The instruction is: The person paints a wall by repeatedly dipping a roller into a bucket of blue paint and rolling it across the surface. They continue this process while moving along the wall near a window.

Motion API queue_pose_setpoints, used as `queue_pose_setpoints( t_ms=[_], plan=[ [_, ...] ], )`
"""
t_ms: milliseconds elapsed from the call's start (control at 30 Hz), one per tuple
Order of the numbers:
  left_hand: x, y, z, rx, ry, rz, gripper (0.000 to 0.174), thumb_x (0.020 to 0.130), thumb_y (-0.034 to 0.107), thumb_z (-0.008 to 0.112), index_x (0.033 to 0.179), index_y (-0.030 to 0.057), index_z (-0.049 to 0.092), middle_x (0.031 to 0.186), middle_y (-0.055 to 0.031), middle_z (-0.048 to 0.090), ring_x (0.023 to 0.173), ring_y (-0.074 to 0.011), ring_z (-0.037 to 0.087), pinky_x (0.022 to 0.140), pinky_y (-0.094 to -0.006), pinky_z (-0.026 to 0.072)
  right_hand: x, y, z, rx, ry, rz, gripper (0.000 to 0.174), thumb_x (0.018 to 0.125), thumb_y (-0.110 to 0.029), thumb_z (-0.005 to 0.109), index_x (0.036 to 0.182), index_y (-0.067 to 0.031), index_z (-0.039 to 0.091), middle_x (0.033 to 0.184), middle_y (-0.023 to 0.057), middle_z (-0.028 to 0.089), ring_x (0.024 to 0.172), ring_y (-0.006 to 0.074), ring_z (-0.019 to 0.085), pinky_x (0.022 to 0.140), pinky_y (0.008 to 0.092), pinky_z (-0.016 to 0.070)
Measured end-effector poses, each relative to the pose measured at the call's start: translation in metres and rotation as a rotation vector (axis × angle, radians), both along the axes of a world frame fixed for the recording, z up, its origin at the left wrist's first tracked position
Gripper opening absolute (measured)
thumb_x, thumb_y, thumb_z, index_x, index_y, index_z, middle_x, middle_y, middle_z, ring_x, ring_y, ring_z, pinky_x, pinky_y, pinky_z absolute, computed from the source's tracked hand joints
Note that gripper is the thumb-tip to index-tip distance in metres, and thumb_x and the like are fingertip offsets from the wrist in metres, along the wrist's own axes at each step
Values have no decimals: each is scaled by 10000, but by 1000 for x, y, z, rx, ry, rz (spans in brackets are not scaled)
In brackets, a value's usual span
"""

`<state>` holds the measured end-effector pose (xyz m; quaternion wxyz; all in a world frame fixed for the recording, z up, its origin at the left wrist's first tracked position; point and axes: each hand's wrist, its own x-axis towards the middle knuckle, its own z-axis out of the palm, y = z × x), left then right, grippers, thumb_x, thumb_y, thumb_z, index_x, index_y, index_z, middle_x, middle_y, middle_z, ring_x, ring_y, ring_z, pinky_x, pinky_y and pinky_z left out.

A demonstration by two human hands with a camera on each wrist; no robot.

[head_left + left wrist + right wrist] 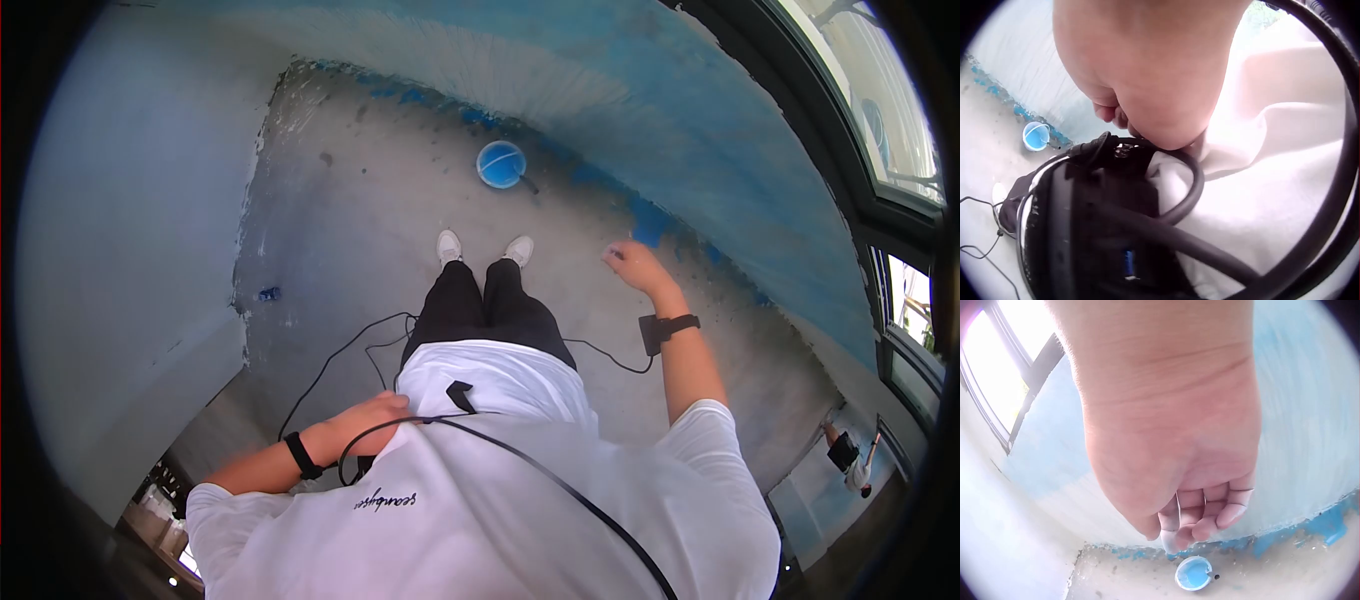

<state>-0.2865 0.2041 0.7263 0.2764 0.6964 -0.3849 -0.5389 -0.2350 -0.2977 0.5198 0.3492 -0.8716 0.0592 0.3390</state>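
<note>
At the waist, the left hand (382, 418) lies against the white shirt (490, 385), close to a black cable. In the left wrist view this hand (1147, 75) is above a black pouch or bag (1110, 219) with thick cables; its fingers are mostly hidden, so any grip is unclear. The right hand (640, 268) hangs out to the right over the floor. Its fingers (1204, 512) are loosely curled in the right wrist view, with no object visible in them. Ahead of the feet stands a white bucket with blue contents (501, 165), with a dark handle-like piece (529, 185) beside it.
A blue-streaked wall (700, 150) runs along the right, with windows (910, 290) above. Another wall (130, 220) is at left. A small blue item (269, 294) lies on the floor (350, 210). Cables trail by the legs. Another person (850, 460) appears at lower right.
</note>
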Motion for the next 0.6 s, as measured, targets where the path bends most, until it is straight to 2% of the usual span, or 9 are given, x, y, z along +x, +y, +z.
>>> queue_pose_setpoints(
  t_ms=[33,67,133,233,367,433,467,600],
  plan=[
    [-1,1,-5,-25,42,0,215,834,236,575,950,76,659,842,-57,595,877,-259,532,797,-359,412,-1,3,-12,-12,-33,15,298,908,-275,591,958,10,661,849,189,661,766,337,614,723,398,484],
    [2,1,-6,-18,55,-10,222,821,251,587,939,81,664,864,-42,598,876,-238,533,797,-354,410,0,8,-17,-10,-32,9,298,908,-275,591,958,10,661,849,189,661,766,337,614,723,398,484],
    [-1,5,-12,-18,53,-62,220,816,250,591,943,84,660,862,-44,597,874,-236,532,798,-354,408,5,16,-27,-37,77,20,298,892,-295,587,962,-24,690,950,227,675,902,405,629,793,454,497],
    [7,20,-30,-22,36,-132,185,842,242,587,943,94,630,853,-53,589,868,-240,539,802,-369,407,3,27,-76,-35,53,97,277,880,-285,590,960,-44,700,927,213,683,890,405,634,788,461,505],
    [36,50,-70,98,-32,-73,182,922,263,551,948,92,608,897,-80,601,908,-276,545,809,-405,415,17,42,-124,-18,61,146,256,870,-274,594,957,-62,708,906,198,691,876,406,638,786,473,510],
    [62,65,-113,128,-158,37,180,897,252,583,973,90,602,900,-93,598,903,-291,540,810,-416,414,29,55,-150,-72,16,178,244,860,-264,598,954,-69,711,904,192,695,872,399,644,788,480,513],
    [77,68,-134,123,-160,25,180,897,252,583,973,90,602,900,-93,598,903,-291,540,810,-416,414,34,63,-157,-77,16,166,244,860,-264,598,954,-69,711,904,192,695,872,399,644,788,480,513],
    [145,59,-227,117,-517,-18,167,823,170,640,950,78,582,910,-87,588,928,-285,532,832,-410,411,46,90,-182,-241,-1,154,224,864,-249,584,918,-68,704,898,187,690,873,391,646,788,483,515]
  ],
)
